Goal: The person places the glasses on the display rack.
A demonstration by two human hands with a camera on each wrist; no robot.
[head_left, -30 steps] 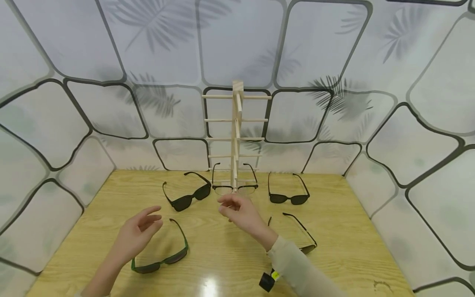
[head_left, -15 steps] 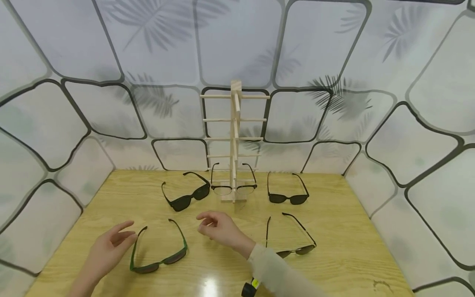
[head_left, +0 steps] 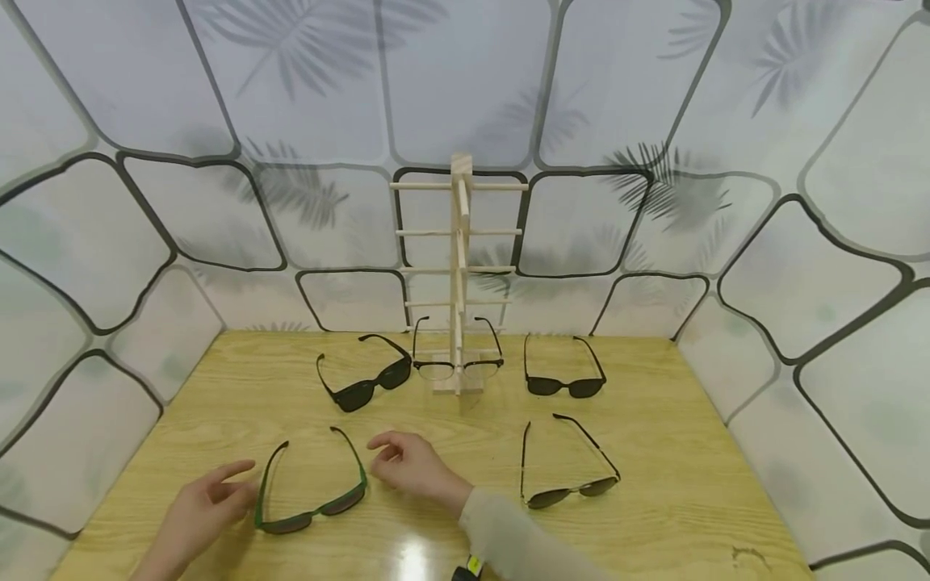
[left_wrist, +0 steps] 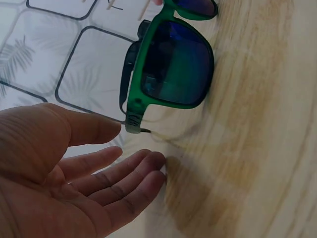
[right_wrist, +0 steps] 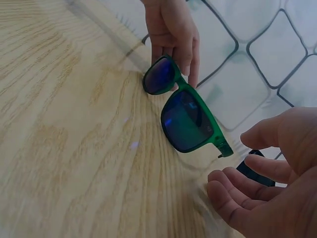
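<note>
Green-framed sunglasses (head_left: 345,502) with dark lenses lie on the table, their temples unfolded and pointing away from me. My left hand (head_left: 203,512) is at their left side; in the left wrist view its thumb tip sits right by the hinge corner of the green frame (left_wrist: 136,111), and whether it touches I cannot tell. To their right is my right hand (head_left: 417,468), fingers loosely bent around nothing. The right wrist view has a small gap between the right hand (right_wrist: 272,173) and the near hinge of the sunglasses (right_wrist: 185,124). Neither hand holds anything.
Behind stands a wooden rack (head_left: 458,242) with several pegs; clear-lensed glasses (head_left: 483,369) are at its base. Black sunglasses (head_left: 356,395) lie left of it, another black pair (head_left: 565,388) right. Thin-framed sunglasses (head_left: 550,498) lie nearer on the right. Patterned fabric walls (head_left: 821,403) enclose the table.
My right hand has moved from in front of the rack leftward and toward me, to beside the green sunglasses. The left hand has lowered and shifted left to their other side.
</note>
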